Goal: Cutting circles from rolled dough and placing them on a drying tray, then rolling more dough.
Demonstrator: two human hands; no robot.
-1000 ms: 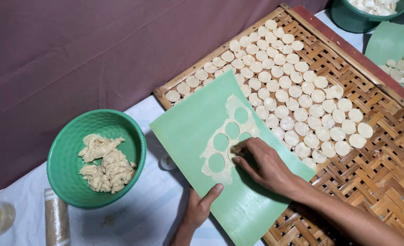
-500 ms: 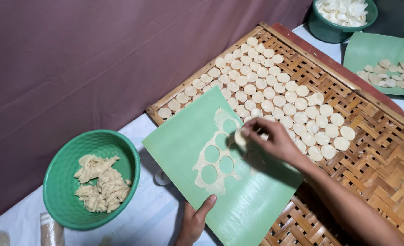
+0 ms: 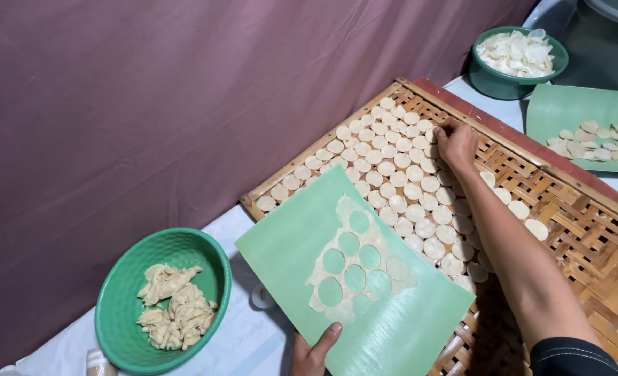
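The right hand [image 3: 455, 143] reaches far out over the woven bamboo tray [image 3: 587, 230], fingers bunched down among the upper rows of small pale dough rounds [image 3: 392, 170]; it seems to be pinching or setting one round there, but the fingertips are turned away, so I cannot tell for sure whether anything is between them. The left hand [image 3: 312, 351] grips the near edge of the green sheet [image 3: 288, 244], thumb on top, holding it tilted with its far corner resting over the tray's edge. On the sheet lies a thin layer of rolled dough [image 3: 357, 264] full of round cut-outs, a lacy remnant that looks soft, light and easy to tear; it would best be lifted by sliding fingers under a solid strip at its rim, not by the narrow bridges between holes. The rounds look just as delicate and probably a little tacky, so a light pinch at the edge should do better than a squeeze across the middle. The sheet itself seems thin and bendy, and supporting it from beneath keeps it from sagging. Left of the sheet stands a green bowl [image 3: 124, 285] with crumpled dough scraps [image 3: 173, 306]. Farther off are a second green bowl [image 3: 493, 80] and another green sheet [image 3: 566, 111] with more pieces.
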